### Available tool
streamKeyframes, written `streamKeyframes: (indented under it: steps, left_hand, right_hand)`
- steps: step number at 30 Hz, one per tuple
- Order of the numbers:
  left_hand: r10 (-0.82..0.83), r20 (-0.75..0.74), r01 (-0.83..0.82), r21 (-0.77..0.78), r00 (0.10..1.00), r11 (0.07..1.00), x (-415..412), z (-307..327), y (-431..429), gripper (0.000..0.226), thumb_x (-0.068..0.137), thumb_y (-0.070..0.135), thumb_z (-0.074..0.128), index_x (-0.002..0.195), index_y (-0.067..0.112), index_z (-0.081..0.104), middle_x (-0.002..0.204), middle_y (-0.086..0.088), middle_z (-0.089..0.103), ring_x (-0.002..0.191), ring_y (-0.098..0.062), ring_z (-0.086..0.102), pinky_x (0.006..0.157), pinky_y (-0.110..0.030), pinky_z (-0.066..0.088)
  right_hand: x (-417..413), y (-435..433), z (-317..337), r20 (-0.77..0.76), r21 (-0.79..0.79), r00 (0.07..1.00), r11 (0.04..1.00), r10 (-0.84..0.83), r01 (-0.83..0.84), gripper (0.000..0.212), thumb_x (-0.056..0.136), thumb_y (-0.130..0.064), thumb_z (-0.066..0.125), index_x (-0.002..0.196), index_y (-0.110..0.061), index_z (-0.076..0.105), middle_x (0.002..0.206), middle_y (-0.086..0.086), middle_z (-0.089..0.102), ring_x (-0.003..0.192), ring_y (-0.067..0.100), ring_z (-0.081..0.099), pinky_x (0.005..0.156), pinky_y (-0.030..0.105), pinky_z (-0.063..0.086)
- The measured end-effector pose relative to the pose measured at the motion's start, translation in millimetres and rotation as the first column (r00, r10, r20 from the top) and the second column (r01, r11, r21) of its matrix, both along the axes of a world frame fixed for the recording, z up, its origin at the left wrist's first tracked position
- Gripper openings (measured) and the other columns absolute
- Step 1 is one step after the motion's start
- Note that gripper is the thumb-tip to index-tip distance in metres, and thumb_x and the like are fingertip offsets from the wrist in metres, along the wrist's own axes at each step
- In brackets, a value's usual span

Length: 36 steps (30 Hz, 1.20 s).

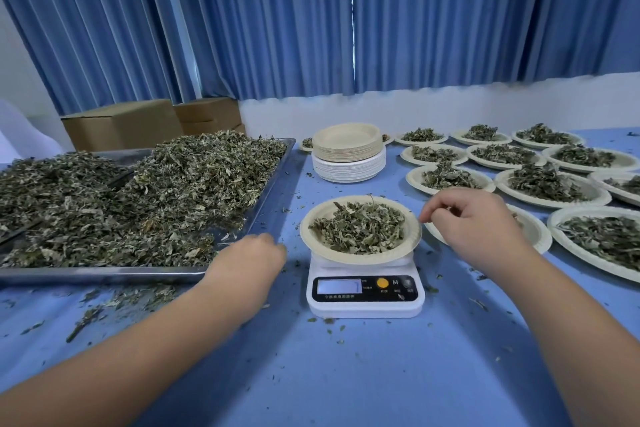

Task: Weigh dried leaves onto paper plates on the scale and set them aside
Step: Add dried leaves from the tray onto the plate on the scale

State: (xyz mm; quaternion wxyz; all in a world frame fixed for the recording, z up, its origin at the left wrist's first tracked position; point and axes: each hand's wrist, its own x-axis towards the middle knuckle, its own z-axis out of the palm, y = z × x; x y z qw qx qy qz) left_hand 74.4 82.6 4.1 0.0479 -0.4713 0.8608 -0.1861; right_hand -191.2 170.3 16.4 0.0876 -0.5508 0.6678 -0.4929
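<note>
A white digital scale (363, 291) stands on the blue table, mid-front. On it sits a paper plate (346, 258) holding a heap of dried leaves (360, 229). My right hand (474, 225) hovers just right of this plate with its fingers curled. Its fingertips are at the plate's right rim, and a small bit of leaf shows between them. My left hand (249, 256) is blurred. It lies low between the scale and the front right corner of the metal tray (104, 276), which is piled with loose dried leaves (156, 198). Its grip is unclear.
A stack of unused paper plates (348, 149) stands behind the scale. Several filled plates (550, 184) cover the table's right side, one partly under my right hand (536, 232). Cardboard boxes (124, 128) sit behind the tray. Leaf crumbs litter the cloth.
</note>
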Motion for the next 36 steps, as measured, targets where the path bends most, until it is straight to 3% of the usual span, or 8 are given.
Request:
streamKeyframes:
  steps: [4, 9, 13, 16, 18, 20, 26, 36]
  left_hand:
    - [-0.051, -0.278, -0.002, -0.185, 0.959, 0.983, 16.4, 24.5, -20.6, 0.017, 0.090, 0.000, 0.049, 0.102, 0.009, 0.057, 0.092, -0.002, 0.051, 0.085, -0.023, 0.056, 0.072, -0.036, 0.052]
    - [0.023, -0.460, -0.099, -0.142, 0.888, 0.985, 30.4, 36.7, -39.2, 0.021, 0.098, 0.024, 0.054, 0.106, 0.007, 0.063, 0.109, -0.007, 0.055, 0.088, -0.026, 0.057, 0.078, -0.041, 0.052]
    - [-0.108, -0.752, 0.018, -0.127, 0.650, 0.992, 19.8, 26.0, -30.0, 0.026, 0.096, 0.029, 0.056, 0.083, 0.011, 0.070, 0.090, 0.001, 0.060, 0.078, -0.016, 0.056, 0.073, -0.027, 0.045]
    - [0.155, -0.884, 0.102, 0.221, 0.441, 0.970, -0.8, 18.0, -23.3, 0.016, 0.095, 0.029, 0.056, 0.091, 0.021, 0.069, 0.069, 0.004, 0.066, 0.054, -0.005, 0.058, 0.055, -0.018, 0.043]
    - [0.401, -0.841, 0.183, 0.486, 0.362, 0.854, -15.1, 12.9, -23.3, 0.014, 0.095, 0.030, 0.055, 0.104, 0.020, 0.061, 0.079, -0.005, 0.070, 0.054, -0.012, 0.061, 0.061, -0.026, 0.051]
    - [0.531, -0.779, 0.235, 0.615, 0.334, 0.753, -26.4, 9.0, -26.0, 0.021, 0.095, 0.030, 0.056, 0.104, 0.012, 0.062, 0.088, -0.012, 0.069, 0.061, -0.022, 0.060, 0.071, -0.037, 0.052]
    - [0.646, -0.759, 0.340, 0.630, 0.079, 0.699, -45.0, 9.6, -19.7, 0.018, 0.091, 0.003, 0.054, 0.093, -0.007, 0.069, 0.076, -0.019, 0.060, 0.053, -0.022, 0.046, 0.050, -0.028, 0.039]
    - [0.710, -0.703, 0.605, 0.580, 0.034, 0.546, -70.4, 48.7, 21.4, 0.013, 0.092, -0.005, 0.052, 0.095, -0.008, 0.064, 0.070, -0.014, 0.052, 0.047, -0.017, 0.045, 0.041, -0.023, 0.040]
  right_hand:
    - [-0.8, -0.8, -1.1, 0.003, 0.016, 1.000, 1.000, -0.012, 0.012, 0.033, 0.083, 0.003, 0.049, 0.066, -0.018, 0.069, 0.039, -0.017, 0.049, 0.032, 0.006, 0.035, 0.033, 0.012, 0.025]
    - [-7.1, -7.2, -5.5, -0.008, 0.078, 0.995, 0.992, -0.098, 0.099, 0.028, 0.086, -0.004, 0.051, 0.074, -0.023, 0.068, 0.040, -0.011, 0.050, 0.033, 0.006, 0.039, 0.032, 0.013, 0.028]
    - [-10.2, -11.9, -8.7, -0.062, 0.208, 0.989, 0.967, -0.137, 0.147, 0.020, 0.089, -0.016, 0.051, 0.107, -0.022, 0.060, 0.064, -0.004, 0.062, 0.051, 0.011, 0.056, 0.045, 0.022, 0.035]
    - [-9.6, -14.9, -9.9, -0.018, 0.239, 0.989, 0.959, -0.150, 0.150, 0.020, 0.094, -0.027, 0.051, 0.111, -0.019, 0.059, 0.072, 0.002, 0.068, 0.043, 0.013, 0.057, 0.043, 0.020, 0.036]
    - [-6.5, -15.9, -10.8, 0.056, 0.257, 0.987, 0.958, -0.148, 0.129, 0.020, 0.096, -0.031, 0.050, 0.100, -0.015, 0.062, 0.067, 0.002, 0.068, 0.034, 0.011, 0.052, 0.037, 0.020, 0.037]
    - [-0.8, -15.8, -11.4, 0.121, 0.281, 0.983, 0.955, -0.137, 0.098, 0.028, 0.097, -0.032, 0.050, 0.090, -0.010, 0.065, 0.061, 0.005, 0.067, 0.034, 0.013, 0.051, 0.037, 0.022, 0.038]
    - [14.9, -5.1, -13.1, 0.456, 0.294, 0.883, 0.955, -0.113, -0.030, 0.021, 0.098, -0.021, 0.051, 0.087, -0.010, 0.066, 0.043, 0.006, 0.056, 0.032, 0.016, 0.043, 0.037, 0.020, 0.032]
    - [-7.5, 47.7, 26.0, 0.605, 0.282, 0.774, 0.959, -0.185, 0.008, 0.020, 0.095, -0.007, 0.053, 0.075, -0.003, 0.054, 0.041, 0.006, 0.048, 0.044, 0.022, 0.045, 0.041, 0.026, 0.036]
